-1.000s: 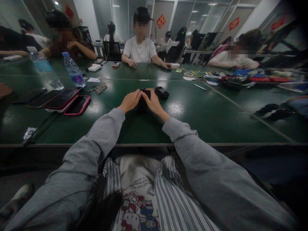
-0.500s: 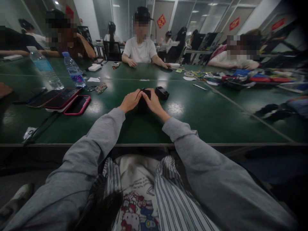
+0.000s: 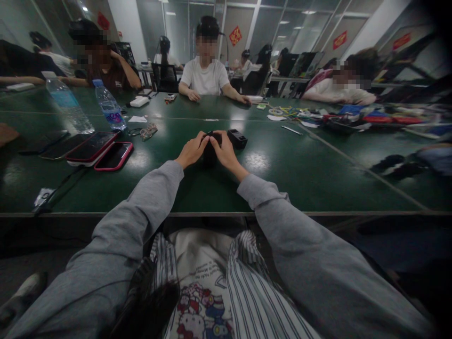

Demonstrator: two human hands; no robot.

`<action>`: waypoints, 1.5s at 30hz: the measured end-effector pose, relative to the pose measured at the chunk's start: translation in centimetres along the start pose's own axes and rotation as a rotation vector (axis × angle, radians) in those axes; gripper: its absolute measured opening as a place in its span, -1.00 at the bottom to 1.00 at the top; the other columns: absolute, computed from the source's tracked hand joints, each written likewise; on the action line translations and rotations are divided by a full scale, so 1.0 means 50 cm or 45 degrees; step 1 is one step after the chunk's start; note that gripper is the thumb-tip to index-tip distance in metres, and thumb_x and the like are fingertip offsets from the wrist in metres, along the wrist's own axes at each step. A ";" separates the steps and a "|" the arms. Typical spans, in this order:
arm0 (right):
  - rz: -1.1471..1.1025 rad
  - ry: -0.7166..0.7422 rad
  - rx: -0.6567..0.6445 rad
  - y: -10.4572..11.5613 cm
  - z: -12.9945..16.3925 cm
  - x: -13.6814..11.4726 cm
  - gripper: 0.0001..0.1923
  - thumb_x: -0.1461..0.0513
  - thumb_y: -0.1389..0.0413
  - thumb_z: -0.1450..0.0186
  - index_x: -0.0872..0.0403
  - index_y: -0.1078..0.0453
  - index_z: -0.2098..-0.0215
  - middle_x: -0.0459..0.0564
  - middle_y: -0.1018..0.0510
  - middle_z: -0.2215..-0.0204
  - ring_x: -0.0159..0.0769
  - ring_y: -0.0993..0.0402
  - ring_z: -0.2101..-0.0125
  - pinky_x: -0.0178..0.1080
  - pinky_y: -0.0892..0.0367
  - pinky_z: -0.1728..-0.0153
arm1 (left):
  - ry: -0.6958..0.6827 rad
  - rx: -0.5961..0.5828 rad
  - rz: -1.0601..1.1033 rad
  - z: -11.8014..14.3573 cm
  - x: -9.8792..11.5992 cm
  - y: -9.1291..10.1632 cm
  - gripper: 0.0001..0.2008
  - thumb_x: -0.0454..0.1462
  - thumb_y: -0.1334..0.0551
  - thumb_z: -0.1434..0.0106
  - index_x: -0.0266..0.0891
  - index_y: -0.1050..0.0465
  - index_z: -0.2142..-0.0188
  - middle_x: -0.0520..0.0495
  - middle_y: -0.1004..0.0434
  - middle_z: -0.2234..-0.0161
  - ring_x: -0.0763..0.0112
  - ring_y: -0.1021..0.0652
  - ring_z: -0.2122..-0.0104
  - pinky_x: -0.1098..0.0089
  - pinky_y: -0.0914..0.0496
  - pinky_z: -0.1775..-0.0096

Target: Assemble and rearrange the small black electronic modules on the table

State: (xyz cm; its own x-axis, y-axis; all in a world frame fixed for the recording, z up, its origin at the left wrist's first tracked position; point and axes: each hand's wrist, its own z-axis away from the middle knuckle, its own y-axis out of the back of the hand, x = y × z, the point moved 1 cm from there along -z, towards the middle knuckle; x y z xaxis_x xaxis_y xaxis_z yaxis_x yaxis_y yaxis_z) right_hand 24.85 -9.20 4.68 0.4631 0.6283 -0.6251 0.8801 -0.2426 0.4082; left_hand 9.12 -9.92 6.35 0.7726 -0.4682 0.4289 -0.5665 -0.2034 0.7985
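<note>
green table [image 3: 300, 174], bare around; both hands' fingers [image 3: 197, 143] wrapped on small black box [image 3: 211, 149]; table edge near

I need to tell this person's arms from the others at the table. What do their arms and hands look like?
Both arms wear loose, plain grey long sleeves ending at the wrists. The left hand and right hand are bare: no gloves, and no rings or watch that I can make out.

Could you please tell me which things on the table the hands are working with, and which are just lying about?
In hand: black block, held between left hand and right hand; black tray beside them.
Lying about: phones, water bottles, glasses.
</note>
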 end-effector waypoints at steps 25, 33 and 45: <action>-0.114 -0.100 -0.022 -0.007 -0.006 0.017 -0.33 -0.32 0.10 -0.25 -0.01 -0.30 0.03 0.08 -0.49 0.05 -0.15 -0.43 -0.01 -0.03 -0.28 -0.11 | -0.018 0.000 -0.010 0.000 -0.018 -0.011 -0.34 0.07 0.40 -0.42 -0.14 -0.32 -0.05 -0.15 -0.58 0.24 0.20 -0.61 0.22 0.30 -0.34 0.22; -0.159 -0.115 -0.031 -0.009 -0.008 0.021 -0.31 -0.33 0.09 -0.25 0.02 -0.30 0.03 0.10 -0.49 0.06 -0.12 -0.42 0.00 -0.03 -0.25 -0.12 | 0.014 0.001 -0.001 -0.005 -0.028 -0.016 -0.39 0.05 0.36 -0.44 -0.13 -0.33 0.01 -0.12 -0.57 0.27 0.20 -0.59 0.22 0.31 -0.32 0.22; -0.150 -0.124 -0.028 -0.008 -0.007 0.017 -0.33 -0.33 0.09 -0.24 0.01 -0.30 0.04 0.09 -0.50 0.06 -0.11 -0.41 -0.01 -0.03 -0.24 -0.13 | 0.048 0.005 -0.073 0.000 -0.019 -0.007 -0.41 0.04 0.35 -0.45 -0.14 -0.34 0.01 -0.12 -0.57 0.28 0.20 -0.59 0.25 0.31 -0.31 0.24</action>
State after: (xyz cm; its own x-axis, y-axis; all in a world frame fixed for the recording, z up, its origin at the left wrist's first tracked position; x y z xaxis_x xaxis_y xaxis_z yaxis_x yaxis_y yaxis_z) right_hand 24.85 -8.33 4.22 0.3656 0.5767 -0.7306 0.9269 -0.1542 0.3421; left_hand 8.60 -9.40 5.67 0.8141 -0.4227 0.3982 -0.5222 -0.2326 0.8205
